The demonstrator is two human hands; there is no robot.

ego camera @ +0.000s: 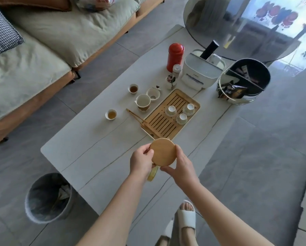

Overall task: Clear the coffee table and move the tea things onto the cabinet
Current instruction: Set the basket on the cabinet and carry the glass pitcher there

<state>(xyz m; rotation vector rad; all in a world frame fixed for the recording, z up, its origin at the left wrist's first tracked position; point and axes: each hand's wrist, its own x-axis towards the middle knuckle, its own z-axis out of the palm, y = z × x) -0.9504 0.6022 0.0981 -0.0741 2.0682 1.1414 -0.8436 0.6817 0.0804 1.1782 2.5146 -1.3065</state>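
Over the near end of the white coffee table (99, 150) I hold a jar with a round wooden lid (163, 152). My left hand (141, 161) grips its left side and my right hand (181, 166) curls round the lid's right edge; a yellow-green part (153, 173) shows below. A bamboo tea tray (159, 121) carries three upturned white cups (181, 118). Left of it stand a white pitcher (143, 102), a strainer (153, 94), wooden tongs (136, 116) and two cups of tea (111, 114) (133, 89).
A red tin (175, 56), a small white jar (176, 69), a white appliance (201, 70) and a divided metal bin (244, 80) stand at the table's far end. A round glass table (219, 20) lies beyond. Sofa (42, 41) at left, waste bin (48, 197) near the table's corner.
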